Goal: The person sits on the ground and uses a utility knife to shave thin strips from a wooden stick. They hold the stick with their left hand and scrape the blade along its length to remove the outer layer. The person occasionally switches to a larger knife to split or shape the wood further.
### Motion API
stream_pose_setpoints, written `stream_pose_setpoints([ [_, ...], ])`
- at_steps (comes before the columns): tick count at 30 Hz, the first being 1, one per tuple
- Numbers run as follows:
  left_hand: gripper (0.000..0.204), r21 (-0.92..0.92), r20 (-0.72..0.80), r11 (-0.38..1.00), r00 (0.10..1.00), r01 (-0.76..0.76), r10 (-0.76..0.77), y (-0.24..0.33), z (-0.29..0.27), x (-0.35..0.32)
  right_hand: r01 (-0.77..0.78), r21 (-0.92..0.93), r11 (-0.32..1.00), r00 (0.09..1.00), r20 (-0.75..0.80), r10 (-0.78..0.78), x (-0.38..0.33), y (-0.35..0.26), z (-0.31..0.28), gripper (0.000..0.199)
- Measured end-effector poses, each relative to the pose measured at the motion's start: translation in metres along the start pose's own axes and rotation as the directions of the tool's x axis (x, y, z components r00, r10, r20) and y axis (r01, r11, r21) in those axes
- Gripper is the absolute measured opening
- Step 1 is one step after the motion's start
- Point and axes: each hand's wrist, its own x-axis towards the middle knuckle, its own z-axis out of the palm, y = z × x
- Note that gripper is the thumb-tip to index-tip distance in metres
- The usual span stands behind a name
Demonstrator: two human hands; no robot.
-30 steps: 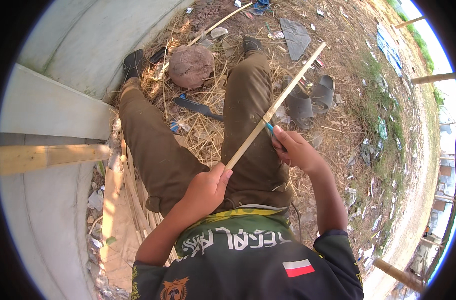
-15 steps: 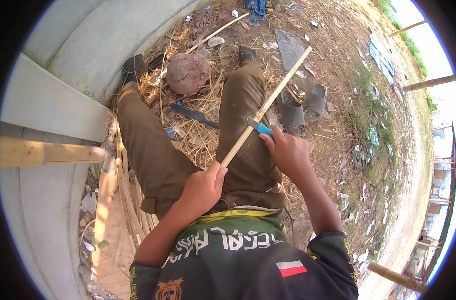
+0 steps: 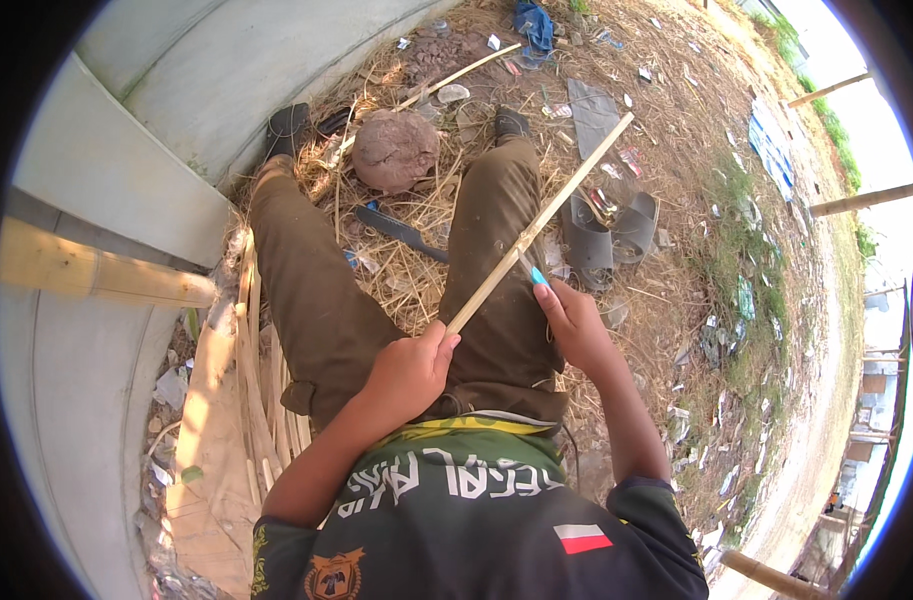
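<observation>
A long pale bamboo strip (image 3: pixel 568 187) slants across my right thigh, its far end up and to the right. My left hand (image 3: pixel 413 372) is closed round its near end. In my right hand (image 3: pixel 576 322) is a utility knife (image 3: pixel 536 273) with a blue handle, mostly covered by the fingers. The knife's blade lies at the strip, near a darker joint; whether it touches cannot be made out. On the straw between my legs lies a dark machete (image 3: pixel 396 228), partly behind my right leg.
A brown rounded lump (image 3: pixel 395 151) sits between my feet. Grey sandals (image 3: pixel 588 240) lie right of my right leg. More bamboo strips (image 3: pixel 252 360) lie on my left, beside a pale wall (image 3: pixel 106 150) and a horizontal bamboo pole (image 3: pixel 106 270). Litter and straw cover the ground.
My right hand has drawn the knife slightly down along the strip, toward me. My left hand keeps its hold. The whole view has shifted a little.
</observation>
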Motion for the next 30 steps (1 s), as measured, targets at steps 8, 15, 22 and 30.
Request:
stream_pose_setpoints([
  [8,0.032,-0.042,0.005,0.998,0.999,0.039,-0.039,-0.002,0.0,-0.005,-0.031,0.486,0.873,0.994,-0.075,0.077,-0.012,0.01,0.005,0.04],
  [15,0.034,-0.081,0.08,0.994,0.995,0.067,-0.061,-0.002,-0.006,-0.005,-0.116,0.445,0.888,0.991,-0.014,0.136,0.005,0.006,0.005,0.04],
  [22,0.034,-0.427,0.279,0.83,0.926,0.358,-0.256,0.0,-0.032,-0.021,-0.021,0.243,0.97,0.995,-0.085,0.043,0.021,-0.004,0.013,0.043],
  [30,0.033,-0.175,0.188,0.962,0.966,0.21,-0.177,0.006,-0.022,-0.023,0.044,0.014,0.999,0.991,-0.127,-0.042,0.028,-0.024,0.008,0.043],
])
